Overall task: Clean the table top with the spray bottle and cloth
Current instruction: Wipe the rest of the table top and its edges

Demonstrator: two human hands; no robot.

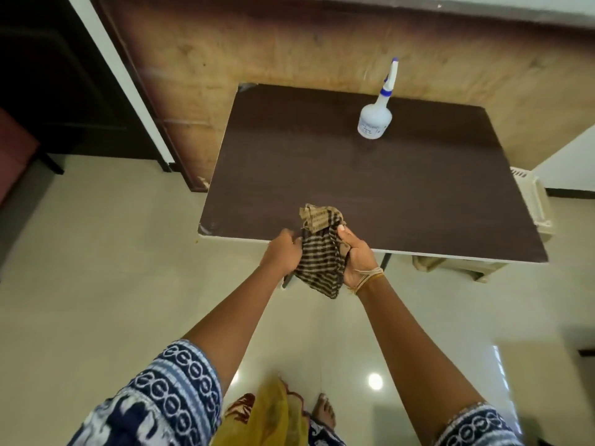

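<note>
Head-worn camera looks steeply down — forward over the table, from close range.

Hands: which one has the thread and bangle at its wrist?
The right hand, gripping the right side of the striped cloth. The left hand, holding the cloth's other side, has a bare wrist.

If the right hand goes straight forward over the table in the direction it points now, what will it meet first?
Probably nothing soon. The right hand, holding the striped cloth, points across the bare dark table top. The spray bottle stands near the far edge, roughly in that line, so it seems the first obstacle, though depth is unclear.
</note>
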